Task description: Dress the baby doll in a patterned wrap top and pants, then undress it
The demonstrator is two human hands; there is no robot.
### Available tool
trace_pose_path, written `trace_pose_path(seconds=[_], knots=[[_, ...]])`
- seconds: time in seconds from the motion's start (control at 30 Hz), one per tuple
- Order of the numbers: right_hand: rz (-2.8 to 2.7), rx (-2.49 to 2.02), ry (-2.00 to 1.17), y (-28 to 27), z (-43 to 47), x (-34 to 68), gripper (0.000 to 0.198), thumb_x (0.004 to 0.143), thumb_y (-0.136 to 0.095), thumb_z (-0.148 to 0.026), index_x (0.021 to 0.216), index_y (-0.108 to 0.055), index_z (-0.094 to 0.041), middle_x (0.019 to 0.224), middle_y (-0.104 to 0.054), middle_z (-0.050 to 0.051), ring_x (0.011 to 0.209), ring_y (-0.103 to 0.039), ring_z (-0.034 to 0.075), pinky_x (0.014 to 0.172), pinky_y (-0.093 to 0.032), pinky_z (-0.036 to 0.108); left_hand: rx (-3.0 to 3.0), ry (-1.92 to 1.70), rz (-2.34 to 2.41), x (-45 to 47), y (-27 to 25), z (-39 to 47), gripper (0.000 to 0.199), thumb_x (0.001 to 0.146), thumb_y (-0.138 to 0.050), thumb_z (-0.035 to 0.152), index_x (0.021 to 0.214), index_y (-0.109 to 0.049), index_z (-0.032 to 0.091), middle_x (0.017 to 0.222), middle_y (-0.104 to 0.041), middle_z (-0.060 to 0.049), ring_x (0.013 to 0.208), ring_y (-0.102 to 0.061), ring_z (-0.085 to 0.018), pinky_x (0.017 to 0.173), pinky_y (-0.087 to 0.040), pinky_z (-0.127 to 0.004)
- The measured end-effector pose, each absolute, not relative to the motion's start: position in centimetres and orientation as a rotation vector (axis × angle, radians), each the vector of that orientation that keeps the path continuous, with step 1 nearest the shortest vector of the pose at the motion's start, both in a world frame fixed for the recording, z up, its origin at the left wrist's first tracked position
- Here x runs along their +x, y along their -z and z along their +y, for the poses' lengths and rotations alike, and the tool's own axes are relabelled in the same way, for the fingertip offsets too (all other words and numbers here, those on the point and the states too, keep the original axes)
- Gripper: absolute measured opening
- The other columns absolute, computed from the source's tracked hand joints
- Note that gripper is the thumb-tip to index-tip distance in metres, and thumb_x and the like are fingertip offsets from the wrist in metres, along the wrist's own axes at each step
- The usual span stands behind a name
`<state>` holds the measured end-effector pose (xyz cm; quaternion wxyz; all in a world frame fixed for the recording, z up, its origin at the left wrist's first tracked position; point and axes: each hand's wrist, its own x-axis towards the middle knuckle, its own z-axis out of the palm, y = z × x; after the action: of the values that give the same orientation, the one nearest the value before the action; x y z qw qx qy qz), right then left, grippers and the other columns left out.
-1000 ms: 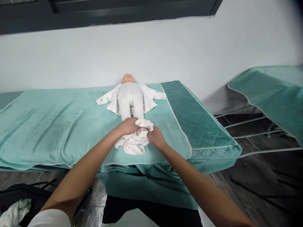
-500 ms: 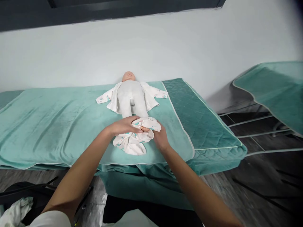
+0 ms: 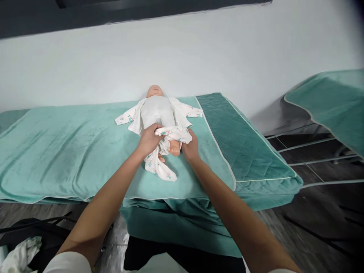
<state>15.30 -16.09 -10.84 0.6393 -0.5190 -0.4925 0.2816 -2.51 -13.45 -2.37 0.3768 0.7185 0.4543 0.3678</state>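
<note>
A baby doll lies on its back with its head toward the wall, in a white suit and an open patterned jacket. White printed baby pants are bunched around its lower legs. My left hand grips the waistband on the left side, thumb on top. On the other side my right hand holds the gathered cloth, its fingers partly hidden. One bare foot pokes out below the band. Part of the second foot shows beside the loose pant leg, which trails toward me on the bed.
The doll lies on a green blanket over a bed against a white wall. A quilted dark green mattress cover shows at the right. Metal bars and another green-covered bed stand further right. Crumpled cloth sits at lower left.
Both hands have moved up the doll's legs, away from me, carrying the pants' waistband. A foot now sticks out below the band, and the loose pant leg has stretched out.
</note>
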Motion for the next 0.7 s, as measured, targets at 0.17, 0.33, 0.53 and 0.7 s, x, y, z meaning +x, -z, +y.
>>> trace_pose_path(seconds=[0.17, 0.33, 0.53, 0.7], knots=[[-1.105, -1.168, -0.727, 11.8, -14.8, 16.4, 0.030, 0.073, -0.059, -0.029, 0.102, -0.059, -0.022, 0.104, -0.068, 0.004, 0.096, -0.062, 0.022, 0.091, -0.049, 0.037, 1.556, -0.843, 1.065, -4.0, 2.3, -13.2, 0.027, 0.071, -0.077, 0.035, 0.083, -0.061, 0.017, 0.076, -0.057, 0.004, 0.071, -0.052, -0.012, 0.065, -0.037, -0.024], [-1.239, -1.126, -0.745, 10.8, -16.1, 16.6, 0.045, 0.068, -0.057, -0.023, 0.112, -0.060, -0.023, 0.119, -0.063, 0.006, 0.116, -0.058, 0.024, 0.100, -0.047, 0.038, 1.230, -0.751, 0.824, -6.3, 2.3, -13.7, 0.036, 0.069, -0.083, 0.040, 0.085, -0.060, 0.016, 0.079, -0.063, 0.001, 0.068, -0.058, -0.012, 0.065, -0.044, -0.025], [-1.672, -1.029, -0.744, 3.7, -17.5, 14.8, 0.037, 0.087, -0.060, -0.039, 0.121, -0.060, -0.024, 0.128, -0.063, 0.007, 0.122, -0.056, 0.025, 0.107, -0.040, 0.038, 1.137, -0.892, 0.741, -5.6, 2.6, -13.7, 0.034, 0.072, -0.082, 0.041, 0.084, -0.060, 0.017, 0.075, -0.063, 0.003, 0.062, -0.055, -0.009, 0.059, -0.042, -0.021], [-1.826, -1.286, -0.741, -0.1, -16.3, 13.5, 0.041, 0.081, -0.070, -0.053, 0.104, -0.062, -0.020, 0.093, -0.067, 0.001, 0.085, -0.059, 0.020, 0.075, -0.043, 0.031, 1.175, -0.973, 0.743, -3.8, 1.7, -13.6, 0.034, 0.074, -0.080, 0.043, 0.077, -0.058, 0.018, 0.068, -0.053, 0.005, 0.060, -0.049, -0.007, 0.058, -0.038, -0.020]])
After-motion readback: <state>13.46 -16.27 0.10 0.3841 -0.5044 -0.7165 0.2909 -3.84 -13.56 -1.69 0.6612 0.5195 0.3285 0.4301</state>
